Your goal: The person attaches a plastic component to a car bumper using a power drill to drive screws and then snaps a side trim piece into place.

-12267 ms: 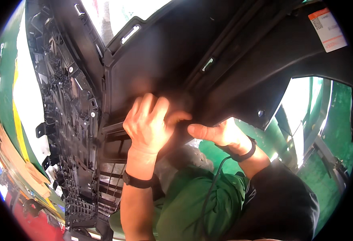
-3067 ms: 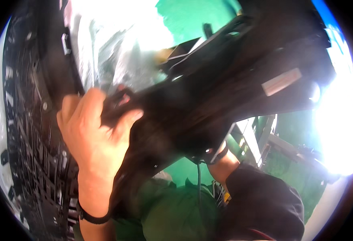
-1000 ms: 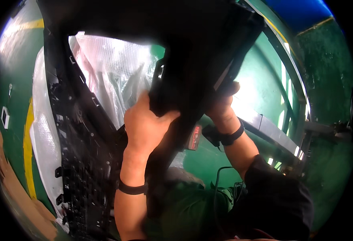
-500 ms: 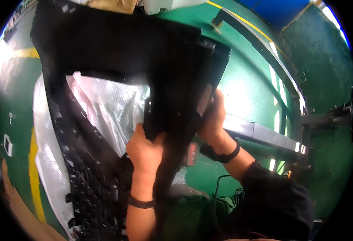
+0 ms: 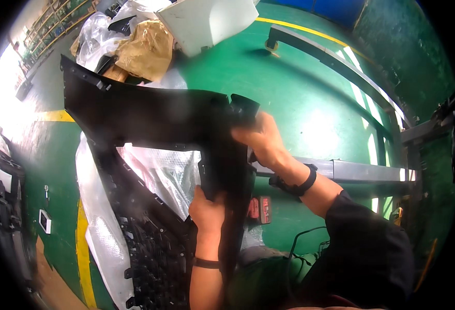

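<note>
A large black moulded plastic panel (image 5: 150, 111) with a cut-out opening and a lattice lower section spans the middle. My left hand (image 5: 207, 212) grips the opening's inner right edge, thumb over the panel. My right hand (image 5: 261, 142) is closed on the panel's outer edge near the upper right corner, its fingertips partly hidden. Clear bubble wrap (image 5: 163, 175) shows through the opening and along the panel's left side. A red and black block (image 5: 258, 209) lies beside the panel, below my right hand.
Packing paper (image 5: 145, 49), plastic film and a white panel (image 5: 212, 23) are piled behind. Grey metal beams (image 5: 372, 171) run along the right. More black parts (image 5: 0, 201), a small white-framed item (image 5: 45, 221) and cardboard (image 5: 51, 274) lie left. Shelving (image 5: 51, 23) stands far back.
My right hand has risen along the panel's edge toward its upper corner. The panel's top sits lower in view, exposing the pile behind it. My left hand still grips the opening's edge.
</note>
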Motion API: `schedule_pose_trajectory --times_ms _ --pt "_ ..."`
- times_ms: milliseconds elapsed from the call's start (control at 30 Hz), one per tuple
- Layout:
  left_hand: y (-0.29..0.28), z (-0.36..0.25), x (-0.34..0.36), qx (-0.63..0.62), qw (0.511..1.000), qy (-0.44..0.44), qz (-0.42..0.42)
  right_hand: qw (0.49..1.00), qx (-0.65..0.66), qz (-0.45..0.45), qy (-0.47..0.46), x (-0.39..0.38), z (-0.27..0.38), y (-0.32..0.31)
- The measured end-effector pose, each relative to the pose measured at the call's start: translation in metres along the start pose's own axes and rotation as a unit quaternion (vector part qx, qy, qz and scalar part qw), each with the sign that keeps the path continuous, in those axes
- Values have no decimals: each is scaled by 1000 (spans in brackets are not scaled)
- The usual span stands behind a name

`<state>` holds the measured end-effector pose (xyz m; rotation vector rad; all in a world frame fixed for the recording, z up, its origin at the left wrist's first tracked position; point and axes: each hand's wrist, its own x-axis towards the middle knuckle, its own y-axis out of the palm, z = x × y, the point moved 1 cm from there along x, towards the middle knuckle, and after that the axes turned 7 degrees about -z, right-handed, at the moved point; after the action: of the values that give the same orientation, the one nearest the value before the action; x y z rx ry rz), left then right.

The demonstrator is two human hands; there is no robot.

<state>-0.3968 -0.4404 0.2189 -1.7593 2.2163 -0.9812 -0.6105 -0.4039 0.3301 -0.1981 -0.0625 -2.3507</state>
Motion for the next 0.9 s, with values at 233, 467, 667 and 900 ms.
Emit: schedule_pose_trajectory --times_ms 233,467,667,900 --pt "-36 -13 28 69 988 104 92 989 -122 -28 78 8 0 -1" --pt "-95 18 -13 6 997 0 79 997 39 47 41 14 -1 14" --pt "-218 37 -104 -35 978 -206 27 969 241 54 11 4 -36 10" --pt "-295 42 -221 40 936 -349 34 946 281 129 94 -7 -5 25"
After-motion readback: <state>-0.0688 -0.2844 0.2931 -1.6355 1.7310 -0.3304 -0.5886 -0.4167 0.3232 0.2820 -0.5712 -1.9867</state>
